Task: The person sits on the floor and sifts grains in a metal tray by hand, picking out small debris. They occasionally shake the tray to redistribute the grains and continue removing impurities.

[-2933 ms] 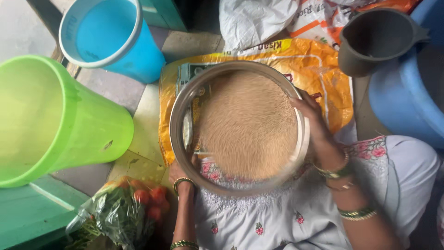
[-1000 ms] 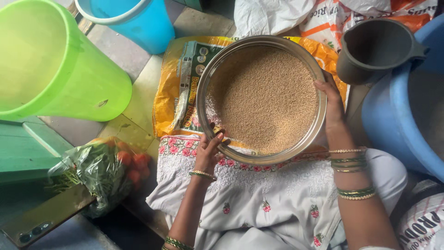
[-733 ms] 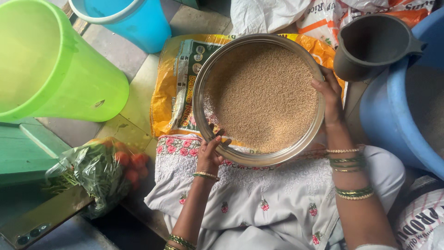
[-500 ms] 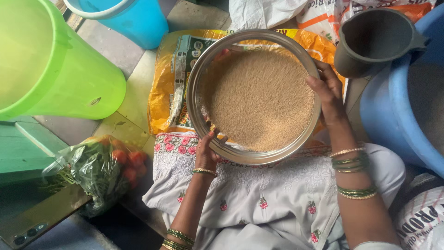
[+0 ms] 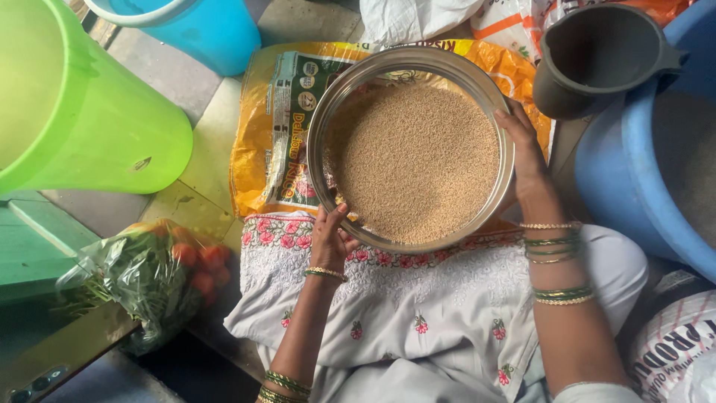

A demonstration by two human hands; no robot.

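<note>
Nearest to us, our lap is covered by a white embroidered garment (image 5: 418,313), and both forearms wear green and gold bangles (image 5: 556,246). Our left hand (image 5: 332,239) is closed on the near rim of a round metal sieve (image 5: 412,149), thumb over the edge; our right hand (image 5: 526,153) grips the right rim with fingers curled over it. The sieve is held just above our knees and is filled with fine tan grain (image 5: 418,160). Beneath it on the floor lies a yellow printed sack (image 5: 265,134). To our left sits a clear bag of vegetables (image 5: 153,272), then a green bucket (image 5: 82,112) lying tilted. Farther off stand a blue bucket (image 5: 201,26), a grey jug (image 5: 597,56) and a large blue tub (image 5: 649,157) at right.
</note>
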